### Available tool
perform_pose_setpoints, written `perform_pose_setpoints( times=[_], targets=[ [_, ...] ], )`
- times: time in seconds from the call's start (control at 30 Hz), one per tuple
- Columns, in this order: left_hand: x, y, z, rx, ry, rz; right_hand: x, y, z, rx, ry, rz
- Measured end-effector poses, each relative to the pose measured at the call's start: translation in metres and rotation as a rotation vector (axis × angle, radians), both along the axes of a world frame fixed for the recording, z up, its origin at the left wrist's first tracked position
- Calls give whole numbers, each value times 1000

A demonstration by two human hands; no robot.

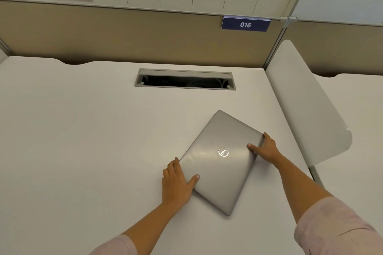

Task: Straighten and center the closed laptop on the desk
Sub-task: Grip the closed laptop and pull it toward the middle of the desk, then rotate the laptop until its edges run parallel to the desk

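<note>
A closed silver laptop (219,161) with a round logo lies flat on the white desk (83,130), right of the desk's middle and turned roughly 45 degrees to the desk's edges. My left hand (176,182) grips its left corner, thumb on the lid and fingers along the edge. My right hand (265,148) holds the right corner, thumb on the lid, fingers wrapped around the edge.
A grey cable slot (184,78) is set in the desk at the back centre. A beige partition (124,37) with a blue "016" sign (245,24) runs behind. A white side divider (306,105) stands close to the laptop's right.
</note>
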State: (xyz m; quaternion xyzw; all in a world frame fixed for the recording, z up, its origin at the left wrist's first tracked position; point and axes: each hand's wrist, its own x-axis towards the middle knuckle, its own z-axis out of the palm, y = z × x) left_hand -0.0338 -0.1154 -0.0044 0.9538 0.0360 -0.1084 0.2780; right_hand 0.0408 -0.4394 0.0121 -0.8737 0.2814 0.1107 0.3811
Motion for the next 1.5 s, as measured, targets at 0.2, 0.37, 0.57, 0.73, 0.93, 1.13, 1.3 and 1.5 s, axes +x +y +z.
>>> perform_pose_setpoints(
  times=[0.2,0.37,0.57,0.73,0.93,1.13,1.3,1.5],
  targets=[
    [0,-10,11,-161,134,237,16,-2,-4,46,-38,-74],
    [13,-10,20,-276,270,344,22,8,-4,52,-14,-147],
    [19,-7,15,-269,294,408,27,6,-2,53,19,-185],
    [22,5,14,-305,292,446,27,16,-2,71,4,-174],
    [35,45,15,-338,279,494,37,55,-3,130,-33,-185],
    [62,103,21,-357,272,528,57,113,0,161,-55,-202],
    [84,162,20,-330,277,530,67,171,-4,165,-43,-223],
    [104,221,21,-291,285,511,75,231,-6,167,-16,-239]
  ],
)
